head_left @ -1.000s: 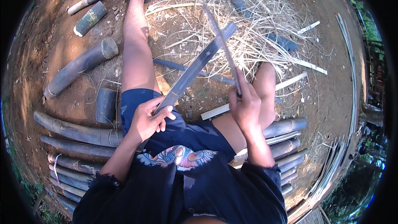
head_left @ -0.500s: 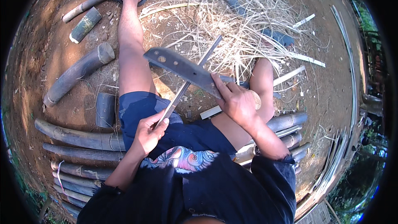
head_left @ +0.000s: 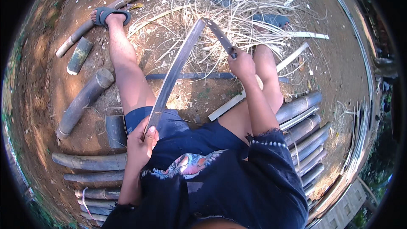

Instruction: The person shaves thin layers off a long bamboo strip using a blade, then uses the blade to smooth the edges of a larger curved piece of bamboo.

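My left hand (head_left: pixel 141 143) is closed around the lower end of a long split bamboo strip (head_left: pixel 174 74), with the thumb pressed on its face. The strip slants up and away in front of me. In my right hand (head_left: pixel 243 65) is a machete (head_left: pixel 220 36) with holes along its dark blade; its handle is mostly hidden in my fist. The blade's far end meets the strip's far tip in the picture; whether they touch I cannot tell. Behind both lies a heap of thin pale bamboo shavings (head_left: pixel 237 17).
Cut bamboo poles (head_left: pixel 91 161) lie in rows at my left and right. Shorter bamboo sections (head_left: pixel 87 101) rest on the dirt by my left leg. A dark bamboo strip (head_left: pixel 190 76) lies crosswise between my legs. Long thin strips (head_left: pixel 358 140) are bundled at the far right.
The machete has moved from across the strip's middle to its far tip, and my right hand has reached forward. The strip has been turned to show its broad face.
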`<act>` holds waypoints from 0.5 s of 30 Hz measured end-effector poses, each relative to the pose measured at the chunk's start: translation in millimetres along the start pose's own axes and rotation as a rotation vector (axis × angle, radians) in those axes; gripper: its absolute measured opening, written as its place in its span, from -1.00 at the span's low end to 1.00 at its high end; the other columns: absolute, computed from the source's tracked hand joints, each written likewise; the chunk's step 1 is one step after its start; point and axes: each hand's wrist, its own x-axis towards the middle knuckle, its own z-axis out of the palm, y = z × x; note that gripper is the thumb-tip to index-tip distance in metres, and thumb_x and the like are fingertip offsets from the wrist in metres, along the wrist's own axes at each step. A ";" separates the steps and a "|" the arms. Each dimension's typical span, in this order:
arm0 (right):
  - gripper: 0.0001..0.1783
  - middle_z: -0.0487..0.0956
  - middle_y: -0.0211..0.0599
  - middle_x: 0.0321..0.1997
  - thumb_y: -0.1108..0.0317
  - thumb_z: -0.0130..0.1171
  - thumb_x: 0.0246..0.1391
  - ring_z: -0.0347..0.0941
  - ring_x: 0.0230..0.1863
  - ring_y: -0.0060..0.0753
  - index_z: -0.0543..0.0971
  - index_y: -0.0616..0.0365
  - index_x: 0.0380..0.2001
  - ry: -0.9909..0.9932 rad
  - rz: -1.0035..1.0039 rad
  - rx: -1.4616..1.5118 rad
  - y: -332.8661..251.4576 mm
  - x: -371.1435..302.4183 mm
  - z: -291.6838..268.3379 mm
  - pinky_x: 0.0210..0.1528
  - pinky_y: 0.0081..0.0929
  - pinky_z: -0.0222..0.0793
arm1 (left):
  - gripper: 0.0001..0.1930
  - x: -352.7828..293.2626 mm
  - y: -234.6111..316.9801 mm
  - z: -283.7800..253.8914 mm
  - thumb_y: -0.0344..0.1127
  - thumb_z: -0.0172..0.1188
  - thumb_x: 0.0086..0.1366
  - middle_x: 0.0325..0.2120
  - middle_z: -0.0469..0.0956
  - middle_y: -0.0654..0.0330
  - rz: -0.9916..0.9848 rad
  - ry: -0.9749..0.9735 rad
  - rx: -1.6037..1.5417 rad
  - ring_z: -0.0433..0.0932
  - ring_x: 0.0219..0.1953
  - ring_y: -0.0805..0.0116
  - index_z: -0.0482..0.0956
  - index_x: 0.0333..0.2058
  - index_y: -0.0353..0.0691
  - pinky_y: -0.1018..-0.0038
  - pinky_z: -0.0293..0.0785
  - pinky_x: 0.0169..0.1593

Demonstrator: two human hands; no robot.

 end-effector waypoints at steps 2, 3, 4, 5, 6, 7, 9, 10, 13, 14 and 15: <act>-0.65 0.68 0.03 -0.21 0.22 0.21 0.11 0.62 -0.11 0.07 0.62 0.05 -0.04 -0.070 0.064 0.179 -8.5 -9.3 22.1 -0.01 -0.09 0.53 | -0.63 8.3 4.9 -4.8 -0.37 0.03 0.48 -0.55 0.41 0.38 0.113 0.093 0.265 0.27 -0.58 0.65 0.46 0.21 -0.28 0.67 0.18 -0.50; -0.65 0.68 0.02 -0.19 0.21 0.22 0.12 0.62 -0.07 0.05 0.63 0.05 -0.04 -0.082 0.126 0.199 3.1 -4.9 47.2 0.03 -0.11 0.53 | -0.64 12.5 4.7 -9.8 -0.41 0.04 0.47 -0.53 0.45 0.34 0.232 0.116 0.398 0.33 -0.53 0.60 0.49 0.19 -0.30 0.62 0.27 -0.44; -0.65 0.67 0.00 -0.16 0.19 0.24 0.13 0.61 -0.05 0.03 0.62 0.03 -0.03 -0.094 0.147 0.233 -2.2 -9.6 59.5 0.07 -0.13 0.52 | -0.65 14.1 9.2 -12.6 -0.46 0.05 0.42 -0.48 0.49 0.19 0.306 0.093 0.503 0.42 -0.47 0.40 0.52 0.15 -0.30 0.49 0.34 -0.37; -0.58 0.68 0.06 -0.23 0.21 0.31 0.07 0.65 -0.16 0.03 0.62 -0.03 0.03 -0.024 0.134 0.279 8.3 -7.7 86.6 -0.04 -0.10 0.55 | -0.66 11.3 19.0 -13.2 -0.52 0.06 0.38 -0.42 0.54 0.04 0.372 0.067 0.606 0.52 -0.42 0.19 0.54 0.11 -0.30 0.35 0.41 -0.30; -0.54 0.67 0.08 -0.21 0.22 0.31 0.06 0.65 -0.16 0.04 0.60 0.05 0.05 -0.053 0.175 0.336 9.7 -9.4 96.3 -0.02 -0.10 0.55 | -0.66 8.5 27.3 -13.9 -0.57 0.06 0.34 -0.37 0.59 -0.11 0.424 0.053 0.710 0.61 -0.36 -0.02 0.57 0.07 -0.30 0.21 0.48 -0.22; -0.54 0.67 0.06 -0.17 0.24 0.32 0.05 0.64 -0.14 0.06 0.59 0.16 0.03 -0.073 0.189 0.291 2.9 -13.4 92.2 0.02 -0.13 0.54 | -0.64 6.8 35.1 -15.4 -0.60 0.07 0.30 -0.38 0.58 -0.11 0.407 -0.011 0.800 0.60 -0.36 -0.05 0.58 0.05 -0.28 0.19 0.48 -0.23; -0.59 0.65 0.08 -0.08 0.18 0.28 0.12 0.60 -0.02 0.02 0.60 0.13 0.00 -0.121 0.149 0.322 15.4 -11.1 95.8 0.11 -0.10 0.51 | -0.62 8.3 48.4 -15.7 -0.64 0.09 0.23 -0.39 0.57 -0.11 0.376 -0.128 0.973 0.58 -0.36 -0.11 0.61 0.01 -0.25 0.16 0.46 -0.24; -0.58 0.65 0.07 -0.07 0.15 0.28 0.12 0.60 -0.01 0.00 0.61 0.13 -0.01 -0.106 0.172 0.347 19.9 -9.6 93.9 0.12 -0.12 0.50 | -0.57 13.9 49.3 -21.1 -0.70 0.08 0.11 -0.44 0.58 -0.06 0.395 -0.177 1.037 0.57 -0.40 -0.07 0.64 -0.05 -0.23 0.13 0.45 -0.27; -0.53 0.66 0.02 -0.05 0.02 0.26 0.14 0.60 0.01 -0.07 0.64 0.11 -0.01 -0.131 0.144 0.522 22.2 -10.0 77.2 0.12 -0.20 0.48 | -0.51 35.2 73.2 -33.4 -0.74 0.05 0.00 -0.49 0.57 -0.02 0.548 -0.273 1.170 0.57 -0.43 -0.02 0.66 -0.09 -0.21 0.16 0.46 -0.29; -0.50 0.66 0.00 -0.05 -0.04 0.24 0.16 0.60 0.02 -0.10 0.65 0.11 -0.02 -0.194 0.080 0.653 19.7 -18.9 56.3 0.12 -0.24 0.47 | -0.47 41.4 82.9 -37.6 -0.73 0.04 -0.09 -0.53 0.57 0.01 0.559 -0.277 1.190 0.57 -0.44 0.00 0.67 -0.11 -0.21 0.17 0.47 -0.28; -0.47 0.66 -0.02 -0.05 -0.10 0.22 0.18 0.59 0.03 -0.13 0.66 0.10 -0.02 -0.257 0.017 0.779 21.6 -28.5 38.6 0.11 -0.28 0.46 | -0.50 48.7 94.5 -40.6 -0.71 0.05 -0.08 -0.49 0.58 0.00 0.600 -0.290 1.242 0.56 -0.40 -0.01 0.68 -0.13 -0.21 0.16 0.47 -0.24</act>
